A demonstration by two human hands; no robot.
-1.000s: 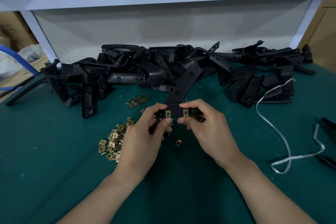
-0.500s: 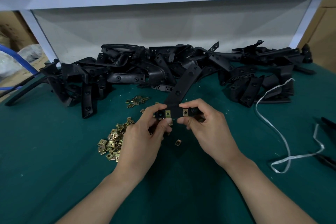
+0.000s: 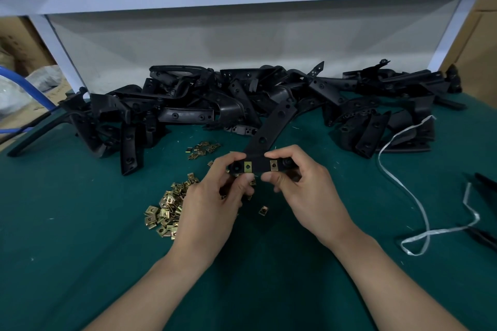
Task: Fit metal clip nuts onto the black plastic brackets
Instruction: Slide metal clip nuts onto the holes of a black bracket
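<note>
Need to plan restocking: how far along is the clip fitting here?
Done: two fitted clips sit on the held bracket. In hand: the left hand and right hand both pinch that bracket's near end. Left: the bracket heap behind and the loose clips beside the left hand; whether any heap brackets already carry clips is unclear.

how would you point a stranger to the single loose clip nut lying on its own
On the green table mat, find the left hand and right hand holding a black bracket. Between them, just below the bracket, lies one brass-coloured clip nut. Unlike the heap of clip nuts beside the left hand, it lies alone.
</note>
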